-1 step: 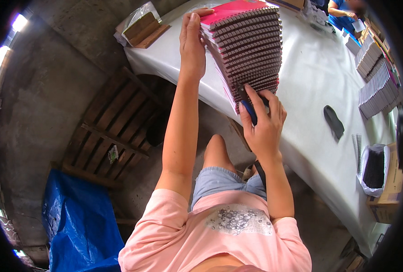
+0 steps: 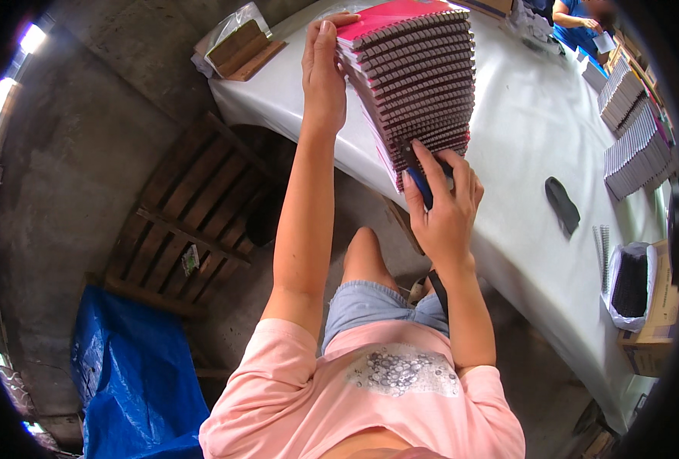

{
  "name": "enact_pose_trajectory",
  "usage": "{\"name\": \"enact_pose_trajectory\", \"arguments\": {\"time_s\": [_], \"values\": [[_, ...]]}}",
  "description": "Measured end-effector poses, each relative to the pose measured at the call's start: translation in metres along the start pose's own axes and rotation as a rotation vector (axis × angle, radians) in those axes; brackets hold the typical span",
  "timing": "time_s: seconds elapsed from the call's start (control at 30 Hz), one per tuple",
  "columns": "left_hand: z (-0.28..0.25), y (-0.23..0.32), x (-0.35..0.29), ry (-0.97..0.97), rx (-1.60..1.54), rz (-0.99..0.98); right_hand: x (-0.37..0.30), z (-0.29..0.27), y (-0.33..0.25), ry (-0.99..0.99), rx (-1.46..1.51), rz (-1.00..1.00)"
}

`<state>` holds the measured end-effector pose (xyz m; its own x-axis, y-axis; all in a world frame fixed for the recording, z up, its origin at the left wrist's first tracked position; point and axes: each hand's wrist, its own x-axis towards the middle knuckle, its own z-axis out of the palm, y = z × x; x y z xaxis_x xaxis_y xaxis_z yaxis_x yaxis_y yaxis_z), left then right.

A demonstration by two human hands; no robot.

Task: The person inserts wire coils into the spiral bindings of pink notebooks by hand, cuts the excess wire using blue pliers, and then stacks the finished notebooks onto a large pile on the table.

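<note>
A tall stack of spiral-bound notebooks (image 2: 423, 84) with a pink top cover stands at the near edge of the white-covered table, its dark coil spines facing right and toward me. My left hand (image 2: 326, 73) grips the stack's left side, fingers reaching over the top cover. Lower down, my right hand (image 2: 445, 191) is closed around blue-handled pliers (image 2: 420, 187). Their dark jaws touch or nearly touch the coils near the bottom of the stack; the exact contact is hidden by my fingers.
On the white tablecloth (image 2: 519, 153) lies a dark flat object (image 2: 562, 205). Rows of bound notebooks (image 2: 636, 153) line the right side, near a bag of black coils (image 2: 631, 283) and a cardboard box (image 2: 664, 306). A wooden holder (image 2: 244, 53) sits far left. Another person (image 2: 576, 23) works at the far right.
The pliers in my right hand have shifted very slightly at the coils. Everything else looks the same.
</note>
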<state>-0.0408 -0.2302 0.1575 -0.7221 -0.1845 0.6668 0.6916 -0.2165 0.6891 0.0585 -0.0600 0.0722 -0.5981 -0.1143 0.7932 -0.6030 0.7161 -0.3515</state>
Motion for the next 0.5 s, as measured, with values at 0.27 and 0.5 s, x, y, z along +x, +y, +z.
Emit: {"name": "enact_pose_trajectory", "arguments": {"time_s": [0.27, 0.5], "values": [[0.000, -0.004, 0.001, -0.001, 0.027, 0.002, 0.003, 0.010, 0.008, 0.000, -0.049, -0.054], [0.004, -0.005, 0.003, 0.003, -0.032, -0.013, 0.006, 0.009, 0.013, -0.110, 0.419, 0.117]]}}
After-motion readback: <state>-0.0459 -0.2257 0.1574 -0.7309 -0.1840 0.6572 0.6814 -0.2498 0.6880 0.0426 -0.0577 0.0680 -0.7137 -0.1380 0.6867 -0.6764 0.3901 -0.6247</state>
